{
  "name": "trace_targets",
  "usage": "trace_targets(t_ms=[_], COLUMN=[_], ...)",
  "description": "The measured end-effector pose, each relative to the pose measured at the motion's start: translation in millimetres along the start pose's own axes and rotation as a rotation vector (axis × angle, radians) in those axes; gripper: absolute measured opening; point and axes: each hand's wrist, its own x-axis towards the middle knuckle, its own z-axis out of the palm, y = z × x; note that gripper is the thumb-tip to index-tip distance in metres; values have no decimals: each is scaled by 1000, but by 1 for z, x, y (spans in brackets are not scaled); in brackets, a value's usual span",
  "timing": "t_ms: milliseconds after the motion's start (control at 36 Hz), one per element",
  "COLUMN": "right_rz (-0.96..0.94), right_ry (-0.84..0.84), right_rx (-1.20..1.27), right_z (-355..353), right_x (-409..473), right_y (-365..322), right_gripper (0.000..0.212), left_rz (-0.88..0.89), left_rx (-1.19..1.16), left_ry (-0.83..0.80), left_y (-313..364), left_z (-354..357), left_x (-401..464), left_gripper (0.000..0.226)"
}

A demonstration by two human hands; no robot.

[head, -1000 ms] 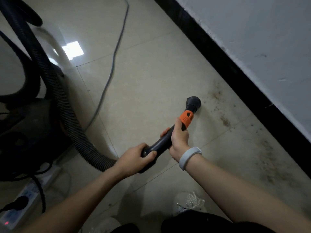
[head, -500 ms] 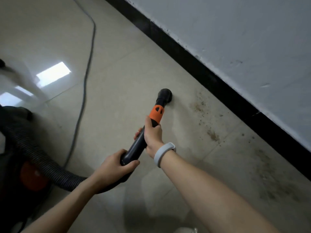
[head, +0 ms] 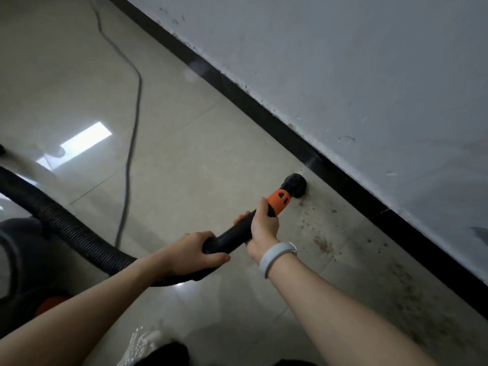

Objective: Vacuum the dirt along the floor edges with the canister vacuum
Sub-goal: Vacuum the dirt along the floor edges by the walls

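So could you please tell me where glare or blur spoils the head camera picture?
In the head view a bright window glare sits on the glossy floor tiles; the canister vacuum at the left edge is dark and smeared; the nozzle and both hands stay fairly sharp; the baseboard bows from wide-angle distortion.

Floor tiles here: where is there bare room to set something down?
Bare beige tile lies between the grey power cord and the black skirting strip. Crowded: the black ribbed hose at left, brown dirt specks along the skirting at right.
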Motion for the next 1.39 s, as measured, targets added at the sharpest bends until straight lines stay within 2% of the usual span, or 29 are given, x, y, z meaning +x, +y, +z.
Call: trace_targets(t_ms=[278,417,694,778,917,1083,1222,1389], right_rz=[-76,-138,-237,-261,-292,-262,-264,-279], right_ry=[20,37,258,257,226,63,25,119], right_rx=[-41,-90,-81,-93,-151,-357,-397,-216], right_z=[19,7,-31,-23,19,66,71,31], right_x=[26,32,20,24,51,72,73,59], right_y=[4,9,29,24,20,24,20,20], right_gripper=[24,22,23,22,24,39,44,32], left_rz=[98,214,370,350,266,139,178,278], left_rx=[-114,-34,-31,-108,-377,-653,-511,-281], left_ry=[37,-90,-249,-183,75,251,257,170], left_y=[-25,-22,-27,-31,-47,-58,-60,-50], left_z=[14,21,56,54,47,49,40,47], left_x=[40,56,63,66,69,66,77,75], left_gripper=[21,22,27,25,16,11,11,13])
